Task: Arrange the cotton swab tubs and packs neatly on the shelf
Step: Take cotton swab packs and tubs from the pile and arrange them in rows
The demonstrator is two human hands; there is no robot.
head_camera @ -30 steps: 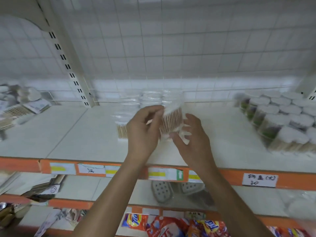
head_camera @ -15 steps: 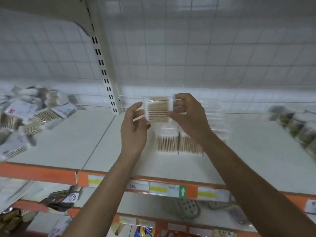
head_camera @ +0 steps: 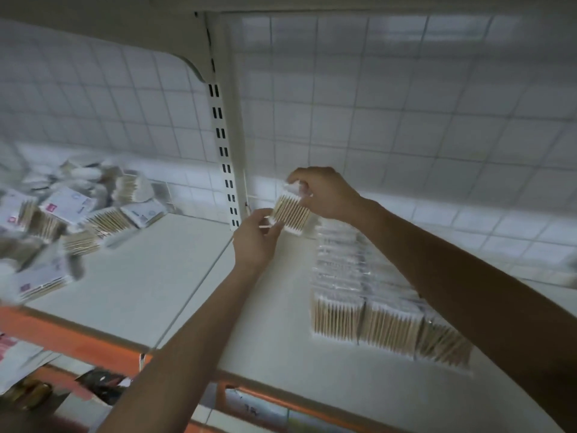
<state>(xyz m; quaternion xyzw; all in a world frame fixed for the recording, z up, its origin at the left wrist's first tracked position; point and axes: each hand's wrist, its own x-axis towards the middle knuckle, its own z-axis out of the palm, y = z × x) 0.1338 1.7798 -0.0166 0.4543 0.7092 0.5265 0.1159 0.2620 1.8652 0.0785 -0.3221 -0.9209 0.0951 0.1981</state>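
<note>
Holding: the right hand (head_camera: 324, 195) pinches the top end of one clear swab pack (head_camera: 290, 214), fingers and thumb curled over its white-tipped edge. The left hand (head_camera: 254, 242) nips the pack's lower left corner between thumb and fingertips.
Pack position: in the air and tilted, over the back of the shelf (head_camera: 150, 276). It is just beside the slotted upright (head_camera: 224, 151) and above the far end of the standing rows (head_camera: 374, 310).
Rows: packs stand on edge in side-by-side files that run from near the front towards the tiled back wall. The far end is blurred, so the free slot is probably at the back of the left file, though I cannot be sure.
Doing it well: level the pack before lowering it (sticks upright, flat face matching its neighbours). Then set its bottom edge down flush against the last pack in the file.
Grip advice: let the left hand steer the lower edge into line while the right hand carries the weight from above. Release only once the pack leans on its neighbour.
Risk: thin packs on edge tip easily. A nudge from the right forearm, which passes above the rows, could topple a file.
Left to do: the loose heap (head_camera: 78, 220) of packs at the left, well apart from the rows, looks unsorted.
</note>
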